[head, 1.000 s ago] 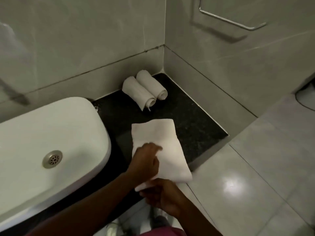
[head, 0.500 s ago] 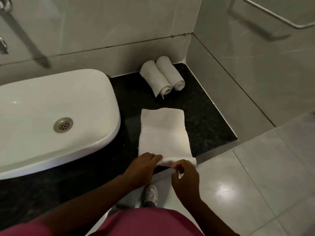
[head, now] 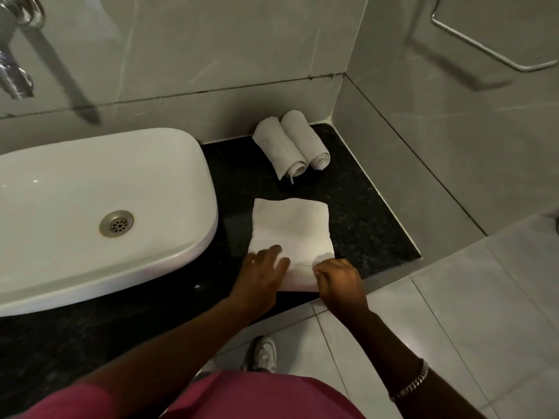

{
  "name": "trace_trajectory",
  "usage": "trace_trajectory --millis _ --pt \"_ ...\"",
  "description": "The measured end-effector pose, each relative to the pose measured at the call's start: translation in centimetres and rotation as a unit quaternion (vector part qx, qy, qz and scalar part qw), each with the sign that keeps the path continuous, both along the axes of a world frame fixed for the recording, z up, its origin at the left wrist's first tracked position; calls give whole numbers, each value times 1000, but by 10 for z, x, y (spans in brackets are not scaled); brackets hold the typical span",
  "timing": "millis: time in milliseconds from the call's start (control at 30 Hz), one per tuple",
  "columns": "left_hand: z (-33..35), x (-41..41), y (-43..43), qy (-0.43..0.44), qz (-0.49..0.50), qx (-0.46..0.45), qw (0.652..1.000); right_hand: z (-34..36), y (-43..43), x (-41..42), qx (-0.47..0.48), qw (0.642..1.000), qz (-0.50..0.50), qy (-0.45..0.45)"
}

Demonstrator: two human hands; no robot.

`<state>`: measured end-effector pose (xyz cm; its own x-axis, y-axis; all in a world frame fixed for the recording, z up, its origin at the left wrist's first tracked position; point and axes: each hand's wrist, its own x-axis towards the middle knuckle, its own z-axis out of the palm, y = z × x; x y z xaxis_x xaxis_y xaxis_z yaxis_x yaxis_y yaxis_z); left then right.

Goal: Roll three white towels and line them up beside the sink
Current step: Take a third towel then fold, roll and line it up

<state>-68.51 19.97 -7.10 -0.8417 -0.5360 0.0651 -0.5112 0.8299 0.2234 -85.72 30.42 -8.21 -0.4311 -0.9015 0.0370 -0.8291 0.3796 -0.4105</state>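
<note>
Grey marble-look tiles wall in a black speckled desk (head: 363, 213) carrying a white sink (head: 90, 189); I can read no writing or brand anywhere. Two rolled towels (head: 292, 146) lie side by side, touching, in the back corner. A flat folded towel (head: 292, 228) lies right of the sink, its near end now turned up into a first fold, where half a second ago it lay flat at the edge. My left hand (head: 260, 276) presses it with a wide grip, fingers spread; my right hand (head: 340, 279) has a narrow grip, pinching that fold. The tap at upper left is cut off and blurred.
</note>
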Motion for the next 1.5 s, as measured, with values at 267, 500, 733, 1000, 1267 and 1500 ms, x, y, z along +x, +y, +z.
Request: trace_trajectory --millis 267,500,733,1000,1267,1500 --pt "-10 -5 8 -49 -123 -36 991 8 -10 19 -46 998 6 29" --pt "7 -20 -30 -24 -62 203 977 -5 6 45 -88 992 20 86" --pt "34 -35 -59 -80 -30 260 962 18 -37 26 -35 999 -5 -5" --pt "-12 -16 -25 4 -134 -8 991 27 -74 -10 117 990 0 -80" --pt "-19 -32 -61 0 -122 29 992 9 -57 -18 45 991 101 73" --pt "5 -54 -75 -74 -15 211 975 0 -52 -44 10 989 146 -18"
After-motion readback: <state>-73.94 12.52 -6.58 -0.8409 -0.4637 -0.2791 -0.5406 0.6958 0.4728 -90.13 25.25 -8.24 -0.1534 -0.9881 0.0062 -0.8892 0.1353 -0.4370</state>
